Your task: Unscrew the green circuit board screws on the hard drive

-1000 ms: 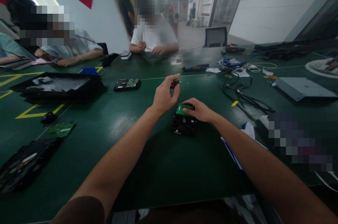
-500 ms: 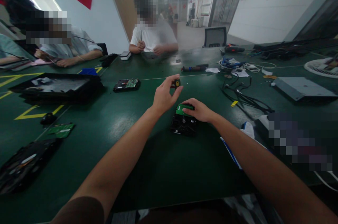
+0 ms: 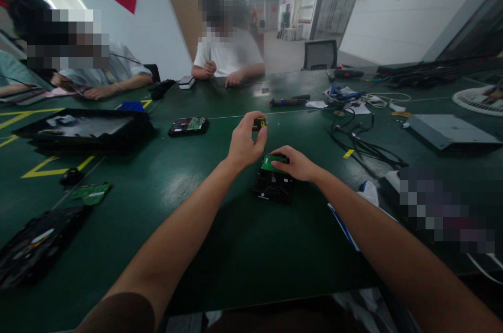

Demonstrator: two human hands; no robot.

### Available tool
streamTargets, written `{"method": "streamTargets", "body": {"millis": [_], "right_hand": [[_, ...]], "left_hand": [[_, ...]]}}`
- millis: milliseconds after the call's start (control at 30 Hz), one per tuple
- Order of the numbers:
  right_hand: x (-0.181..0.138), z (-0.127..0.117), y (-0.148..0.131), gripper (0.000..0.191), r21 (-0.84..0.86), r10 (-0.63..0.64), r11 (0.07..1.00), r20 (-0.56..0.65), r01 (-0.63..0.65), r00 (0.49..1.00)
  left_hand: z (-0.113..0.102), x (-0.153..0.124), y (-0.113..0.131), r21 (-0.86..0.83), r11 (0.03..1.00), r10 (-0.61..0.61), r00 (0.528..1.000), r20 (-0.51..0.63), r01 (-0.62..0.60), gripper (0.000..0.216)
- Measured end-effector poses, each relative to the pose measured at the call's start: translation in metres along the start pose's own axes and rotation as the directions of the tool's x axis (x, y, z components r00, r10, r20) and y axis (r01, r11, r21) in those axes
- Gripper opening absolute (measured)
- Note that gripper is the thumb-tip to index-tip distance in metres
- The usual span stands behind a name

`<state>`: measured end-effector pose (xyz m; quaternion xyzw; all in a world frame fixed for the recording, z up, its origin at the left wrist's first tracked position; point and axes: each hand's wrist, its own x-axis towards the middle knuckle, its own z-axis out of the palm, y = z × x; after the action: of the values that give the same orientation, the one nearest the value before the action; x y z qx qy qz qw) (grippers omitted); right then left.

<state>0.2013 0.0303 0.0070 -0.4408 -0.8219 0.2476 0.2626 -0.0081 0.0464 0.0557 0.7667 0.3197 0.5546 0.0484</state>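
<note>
In front of me a black hard drive [image 3: 274,186] with a green circuit board [image 3: 271,162] lies on the dark green table. My right hand [image 3: 293,163] grips the drive's far right part, its thumb on the board and its fingers over the far edge. Just above and left of the drive, my left hand [image 3: 248,136] curls its thumb and fingers around a black-and-yellow handle [image 3: 261,123], which looks like a screwdriver's. Any shaft below the handle cannot be made out.
At left lie a black tray [image 3: 90,126], a loose green board [image 3: 92,193] and a black opened part [image 3: 39,244]. Another hard drive [image 3: 188,126] lies farther back. Black cables [image 3: 359,144] and a grey metal box [image 3: 451,130] are on the right. Co-workers sit across the table.
My left fingers and thumb have drawn in around the handle from a wider spread. My right hand stays on the hard drive. The co-worker opposite has shifted a hand.
</note>
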Motion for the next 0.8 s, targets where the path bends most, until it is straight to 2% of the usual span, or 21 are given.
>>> {"method": "streamTargets", "body": {"millis": [167, 333, 467, 633, 800], "right_hand": [[-0.001, -0.001, -0.002, 0.037, 0.012, -0.017, 1.000, -0.001, 0.017, 1.000], [0.001, 0.001, 0.002, 0.036, 0.007, -0.024, 1.000, -0.003, 0.024, 1.000], [0.001, 0.001, 0.002, 0.037, 0.007, -0.012, 1.000, 0.000, 0.012, 1.000], [0.001, -0.001, 0.001, 0.037, 0.002, -0.009, 1.000, 0.010, 0.009, 1.000], [0.001, -0.001, 0.001, 0.037, 0.003, -0.023, 1.000, 0.006, 0.023, 1.000]], "left_hand": [[-0.002, 0.002, 0.003, 0.031, 0.999, 0.015, 1.000, 0.027, -0.016, 0.035], [-0.006, 0.009, 0.009, 0.064, 0.997, 0.037, 0.999, 0.020, -0.039, 0.027], [-0.007, 0.011, 0.012, 0.046, 0.999, 0.006, 0.997, 0.072, -0.009, 0.029], [-0.005, 0.010, 0.010, -0.002, 0.999, -0.043, 0.998, 0.043, 0.043, 0.034], [-0.005, 0.012, 0.007, -0.109, 0.982, -0.151, 0.987, 0.052, 0.156, 0.028]]}}
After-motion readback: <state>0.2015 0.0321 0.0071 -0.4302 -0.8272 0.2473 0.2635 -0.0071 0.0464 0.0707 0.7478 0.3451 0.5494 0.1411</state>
